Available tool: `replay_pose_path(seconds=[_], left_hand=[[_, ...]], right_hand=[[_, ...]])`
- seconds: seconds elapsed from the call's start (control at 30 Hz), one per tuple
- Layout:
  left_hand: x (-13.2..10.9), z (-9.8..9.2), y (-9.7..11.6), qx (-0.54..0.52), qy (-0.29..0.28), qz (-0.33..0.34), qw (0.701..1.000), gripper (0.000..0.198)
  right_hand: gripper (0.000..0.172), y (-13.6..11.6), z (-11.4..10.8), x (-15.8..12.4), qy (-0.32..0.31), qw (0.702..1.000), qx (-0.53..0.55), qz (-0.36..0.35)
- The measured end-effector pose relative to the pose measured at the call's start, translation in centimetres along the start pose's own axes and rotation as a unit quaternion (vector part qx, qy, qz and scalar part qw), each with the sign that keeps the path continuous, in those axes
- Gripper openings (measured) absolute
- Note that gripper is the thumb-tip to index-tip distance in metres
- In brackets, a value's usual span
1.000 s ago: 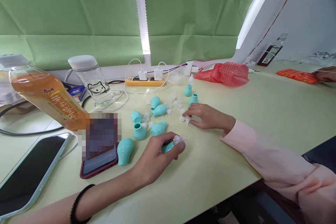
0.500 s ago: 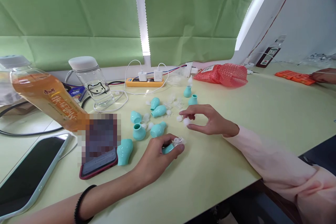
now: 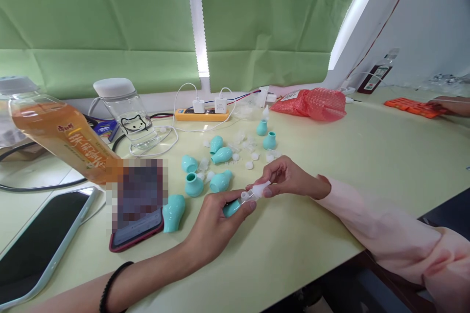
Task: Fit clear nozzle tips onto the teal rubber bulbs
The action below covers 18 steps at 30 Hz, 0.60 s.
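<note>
My left hand [image 3: 223,220] is wrapped round a teal bulb [image 3: 231,209] with a clear plastic fitting [image 3: 248,195] on its end. My right hand [image 3: 288,178] pinches a white soft tip [image 3: 261,189], which meets the clear fitting between the two hands. Several teal bulbs lie on the table beyond my left hand, among them an upright one with an open mouth [image 3: 194,184]. Small white caps [image 3: 249,165] and clear pieces [image 3: 244,142] are scattered beyond my hands. Farther back, a teal bulb [image 3: 262,128] stands with a white tip on it.
Two phones [image 3: 46,239] [image 3: 137,234], an orange drink bottle [image 3: 66,137] and a clear water bottle [image 3: 137,129] are at the left. A power strip [image 3: 201,115] and red bubble wrap [image 3: 312,104] lie at the back. Another person's hand [image 3: 453,104] touches an orange item [image 3: 414,107] at far right.
My right hand has moved toward my left and now holds a white tip against the clear fitting. A white piece formerly between its fingers is now out of its grasp.
</note>
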<state>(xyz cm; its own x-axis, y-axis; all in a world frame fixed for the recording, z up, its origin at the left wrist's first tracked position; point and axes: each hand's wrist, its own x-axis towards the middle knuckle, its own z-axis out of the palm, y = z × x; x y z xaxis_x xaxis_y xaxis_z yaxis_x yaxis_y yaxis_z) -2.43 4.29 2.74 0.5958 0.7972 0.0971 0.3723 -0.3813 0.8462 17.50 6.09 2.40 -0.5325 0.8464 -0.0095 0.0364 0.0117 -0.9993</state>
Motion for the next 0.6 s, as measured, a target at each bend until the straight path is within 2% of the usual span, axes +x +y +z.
replay_pose_path(seconds=[0.23,0.43,0.6], left_hand=[[-0.2,-0.3,0.2,0.053,0.037,0.055,0.996,0.027],[0.0,-0.3,-0.4,0.06,0.034,0.065,0.996,0.024],[0.0,-0.1,-0.5,0.058,0.048,0.069,0.995,0.021]], right_hand=[[0.013,-0.3,1.3,0.3,0.024,0.997,0.068,-0.005],[0.016,0.8,1.5,0.6,0.032,0.993,0.109,0.034],[0.018,0.9,1.6,0.7,0.041,0.99,0.133,0.034]])
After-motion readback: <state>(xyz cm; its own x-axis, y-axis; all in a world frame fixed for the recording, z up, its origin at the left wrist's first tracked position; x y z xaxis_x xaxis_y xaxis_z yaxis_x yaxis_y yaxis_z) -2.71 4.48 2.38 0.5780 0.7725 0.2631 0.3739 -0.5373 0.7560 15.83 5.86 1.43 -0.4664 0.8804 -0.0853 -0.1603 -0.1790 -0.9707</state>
